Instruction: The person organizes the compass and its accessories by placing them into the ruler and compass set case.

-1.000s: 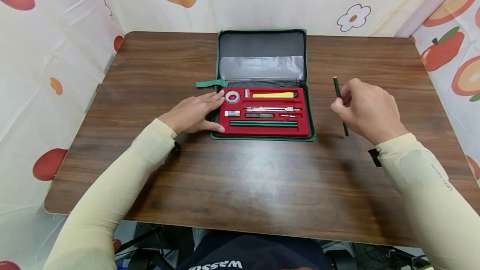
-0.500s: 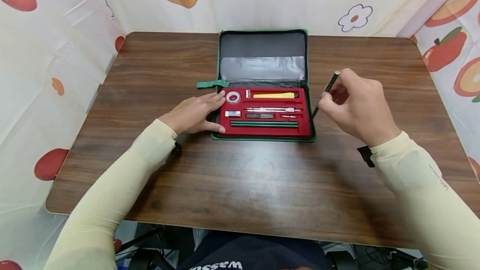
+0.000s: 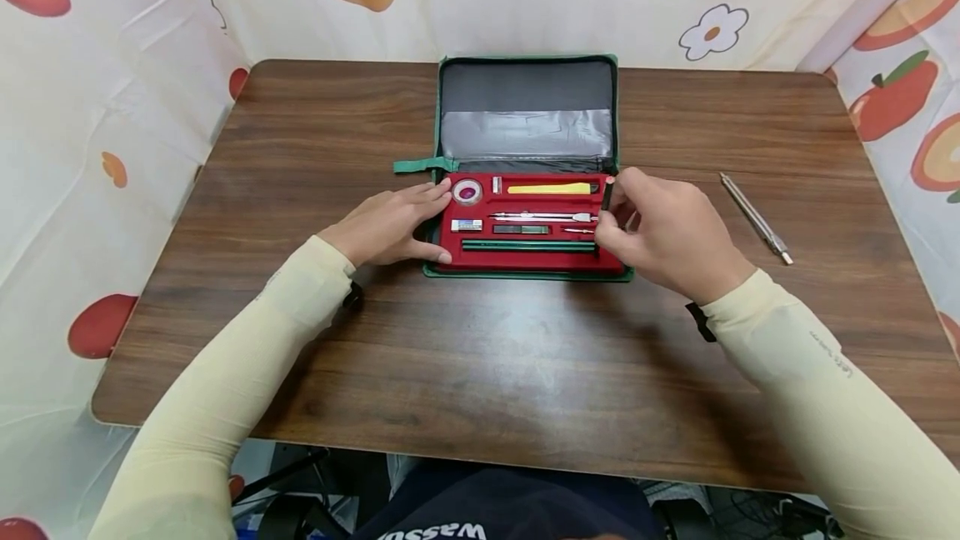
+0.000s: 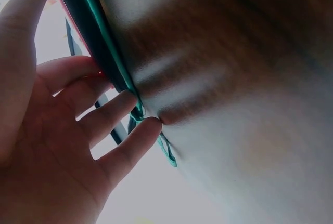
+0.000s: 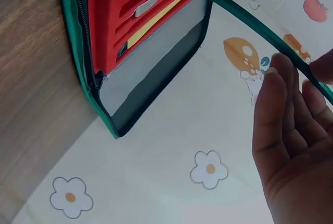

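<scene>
A zip case [image 3: 528,83] with a green edge lies unfolded on the table, a red tray [image 3: 540,263] in its near half. My left hand [image 3: 393,225] rests against the tray's left side, fingers extended; in the left wrist view the fingertips touch the case's green edge. At the tray's right end, my right hand [image 3: 667,227] pinches a dark green pencil [image 5: 244,18] between thumb and fingers. That pencil slants over the tray, its lower part partly hidden in the head view. Green pencils [image 3: 528,246] lie in the tray's front slot.
The tray also holds a yellow cutter [image 3: 551,188], a tape roll [image 3: 467,192], an eraser [image 3: 467,225], a compass [image 3: 540,217] and a small green box [image 3: 521,229]. A silver pen [image 3: 756,219] lies on the table [image 3: 480,357] to the right. Printed curtains surround the table.
My right hand has moved left with the pencil, from the bare table to above the tray's right end. The silver pen has come into view behind it. My left hand has stayed put.
</scene>
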Demonstrator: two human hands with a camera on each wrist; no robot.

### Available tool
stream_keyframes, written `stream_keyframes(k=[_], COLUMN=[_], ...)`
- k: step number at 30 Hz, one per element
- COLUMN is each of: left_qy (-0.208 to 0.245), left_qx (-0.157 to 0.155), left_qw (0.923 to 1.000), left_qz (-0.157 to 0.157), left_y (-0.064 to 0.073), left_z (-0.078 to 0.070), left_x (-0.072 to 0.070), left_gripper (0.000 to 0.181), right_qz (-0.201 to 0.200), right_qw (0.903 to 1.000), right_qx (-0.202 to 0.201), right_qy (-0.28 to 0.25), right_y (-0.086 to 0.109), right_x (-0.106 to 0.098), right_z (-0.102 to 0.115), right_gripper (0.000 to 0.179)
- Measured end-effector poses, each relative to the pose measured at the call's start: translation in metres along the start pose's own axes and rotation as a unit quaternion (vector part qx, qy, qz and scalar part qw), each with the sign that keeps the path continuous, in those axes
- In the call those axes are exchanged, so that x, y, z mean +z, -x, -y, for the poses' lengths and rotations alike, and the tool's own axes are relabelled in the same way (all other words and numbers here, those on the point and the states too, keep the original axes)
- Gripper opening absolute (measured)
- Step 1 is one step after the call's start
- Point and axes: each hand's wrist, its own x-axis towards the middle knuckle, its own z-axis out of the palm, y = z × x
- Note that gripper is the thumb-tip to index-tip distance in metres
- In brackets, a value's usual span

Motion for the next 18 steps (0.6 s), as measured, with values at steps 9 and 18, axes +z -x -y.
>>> stream_keyframes(k=[9,18], left_qy=[-0.005,0.002], left_qx=[0.001,0.002], left_qw=[1.0,1.0], left_qz=[0.001,0.001], left_y=[-0.002,-0.001], left_z=[0.0,0.001], left_x=[-0.001,0.0], left_gripper=[0.1,0.098], right_qz=[0.044,0.195], right_qw=[0.9905,0.9556], right_qx=[-0.122,-0.167], right_qy=[0.044,0.145], right_y=[-0.017,-0.036], right_x=[0.036,0.081], right_z=[0.018,0.032], right_gripper=[0.01,0.026])
